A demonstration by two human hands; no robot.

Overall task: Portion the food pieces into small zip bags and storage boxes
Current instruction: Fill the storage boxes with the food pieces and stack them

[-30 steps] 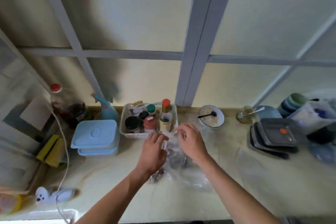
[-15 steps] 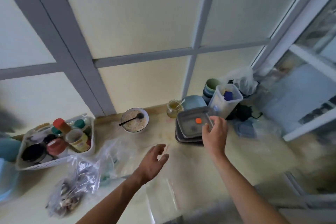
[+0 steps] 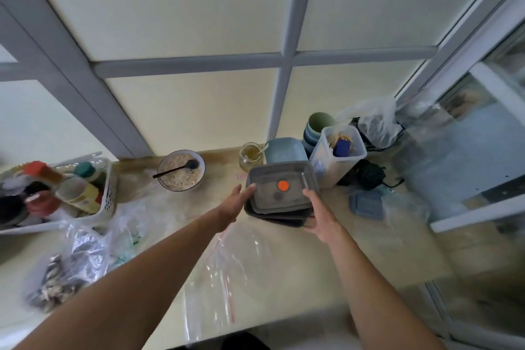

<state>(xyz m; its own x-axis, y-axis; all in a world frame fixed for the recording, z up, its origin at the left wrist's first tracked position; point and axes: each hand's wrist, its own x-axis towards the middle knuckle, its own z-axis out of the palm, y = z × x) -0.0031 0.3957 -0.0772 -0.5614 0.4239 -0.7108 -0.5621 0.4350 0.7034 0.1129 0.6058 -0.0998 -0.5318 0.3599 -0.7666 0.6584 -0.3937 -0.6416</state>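
Nearest, an empty clear zip bag [image 3: 227,273] with a red seal line lies flat on the desk [image 3: 369,250]; it looks limp and slick, best pinched at the mouth. To the left a crumpled clear bag of dark food pieces [image 3: 61,278] sits on the desk, blurred, so the pieces cannot be identified.

Further out, both hands meet the stack of grey storage boxes [image 3: 279,193], which stands on the desk toward the right. The left hand [image 3: 233,204] lays nearly straight fingers against the left edge of the top box, a wide grip that presses, not clasps. The right hand [image 3: 319,216] wraps the stack's near right corner, thumb up the side, fingers underneath and partly hidden. The boxes look light, stiff and smooth, likely to slide apart, so holding the rim at opposite sides seems sound.

Beyond stand a bowl of oats with a spoon [image 3: 181,170], a small glass jar [image 3: 251,156] and a tall clear container [image 3: 338,156].
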